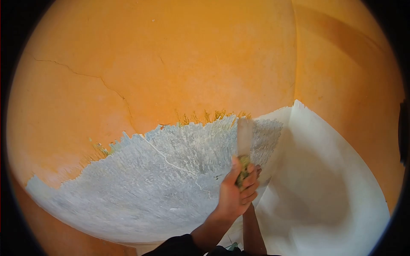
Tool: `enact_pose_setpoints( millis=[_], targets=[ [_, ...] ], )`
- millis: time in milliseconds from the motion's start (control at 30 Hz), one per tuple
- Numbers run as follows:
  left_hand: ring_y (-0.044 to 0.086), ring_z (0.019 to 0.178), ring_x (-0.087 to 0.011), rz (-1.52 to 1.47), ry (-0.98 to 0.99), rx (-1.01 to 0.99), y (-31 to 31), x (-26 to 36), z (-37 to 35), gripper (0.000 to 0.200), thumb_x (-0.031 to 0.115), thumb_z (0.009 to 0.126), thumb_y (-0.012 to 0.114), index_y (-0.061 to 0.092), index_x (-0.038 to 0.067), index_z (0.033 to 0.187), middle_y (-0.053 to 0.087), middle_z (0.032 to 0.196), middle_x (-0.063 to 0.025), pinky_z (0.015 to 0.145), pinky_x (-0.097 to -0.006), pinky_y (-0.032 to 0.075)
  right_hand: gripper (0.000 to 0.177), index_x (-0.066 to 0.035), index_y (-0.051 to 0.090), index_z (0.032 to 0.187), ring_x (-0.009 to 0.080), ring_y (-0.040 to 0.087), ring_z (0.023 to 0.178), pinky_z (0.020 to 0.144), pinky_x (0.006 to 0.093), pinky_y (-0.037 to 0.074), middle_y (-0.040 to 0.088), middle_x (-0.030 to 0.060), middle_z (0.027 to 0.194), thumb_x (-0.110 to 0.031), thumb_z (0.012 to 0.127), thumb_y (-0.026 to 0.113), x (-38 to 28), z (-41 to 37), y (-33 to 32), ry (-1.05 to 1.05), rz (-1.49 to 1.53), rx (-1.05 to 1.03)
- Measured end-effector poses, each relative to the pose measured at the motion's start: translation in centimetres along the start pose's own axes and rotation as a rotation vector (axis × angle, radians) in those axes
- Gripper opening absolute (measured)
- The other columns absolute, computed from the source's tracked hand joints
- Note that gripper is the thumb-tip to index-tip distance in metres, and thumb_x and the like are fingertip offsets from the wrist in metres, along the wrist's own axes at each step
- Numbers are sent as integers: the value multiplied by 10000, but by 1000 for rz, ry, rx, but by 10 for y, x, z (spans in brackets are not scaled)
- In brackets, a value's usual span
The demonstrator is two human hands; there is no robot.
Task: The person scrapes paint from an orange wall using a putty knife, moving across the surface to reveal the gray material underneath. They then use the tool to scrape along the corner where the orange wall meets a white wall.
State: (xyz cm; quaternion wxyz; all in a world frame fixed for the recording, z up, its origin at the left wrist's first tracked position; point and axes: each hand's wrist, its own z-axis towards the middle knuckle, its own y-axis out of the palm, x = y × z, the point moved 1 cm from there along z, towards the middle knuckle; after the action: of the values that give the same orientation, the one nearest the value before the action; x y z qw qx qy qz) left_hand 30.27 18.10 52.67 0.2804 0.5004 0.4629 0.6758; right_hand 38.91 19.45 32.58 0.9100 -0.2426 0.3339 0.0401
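The left hand's (235, 192) grip wraps snugly round the scraper's (244, 138) handle, the blurred blade upright before the grey patch (183, 149). The right hand (258, 168) is mostly hidden, its grip unclear. The scraper seems light and stiff, best held by its handle.

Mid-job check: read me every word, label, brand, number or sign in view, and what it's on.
None readable: no words, numbers or signs show on the wall or the sleeve.
The scraper is blurred, so any small marking there can't be read.
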Motion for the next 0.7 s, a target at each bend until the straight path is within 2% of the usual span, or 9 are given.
enact_pose_setpoints(
  millis=[233, 333, 700],
  targets=[
    [278, 398, -58, -24, -12, -16, 8, 5, 1, 480, 511, 982, 304, 477, 69, 911, 379, 619, 19, 334, -202, 253, 898, 3, 9, 1451, 495, -228, 1341, 1057, 607, -113, -206, 338, 1454, -478, 891, 522, -2, 5, 5, -12, -35, 13],
    [279, 400, -59, -97, 25, -35, -6, 8, -23, 480, 509, 984, 301, 478, 67, 922, 376, 623, 18, 334, -201, 254, 927, -8, -45, 1459, 482, -268, 1333, 1054, 591, -144, -235, 321, 1455, -477, 894, 522, 0, 12, -6, -24, 140, -28],
    [299, 416, -65, -37, 32, 4, 8, 10, -14, 464, 503, 983, 310, 473, 70, 944, 382, 643, 20, 337, -205, 254, 930, -15, -70, 1460, 474, -271, 1333, 1055, 594, -133, -238, 305, 1460, -477, 901, 512, 3, 9, 4, 2, 64, -29]
  ],
)
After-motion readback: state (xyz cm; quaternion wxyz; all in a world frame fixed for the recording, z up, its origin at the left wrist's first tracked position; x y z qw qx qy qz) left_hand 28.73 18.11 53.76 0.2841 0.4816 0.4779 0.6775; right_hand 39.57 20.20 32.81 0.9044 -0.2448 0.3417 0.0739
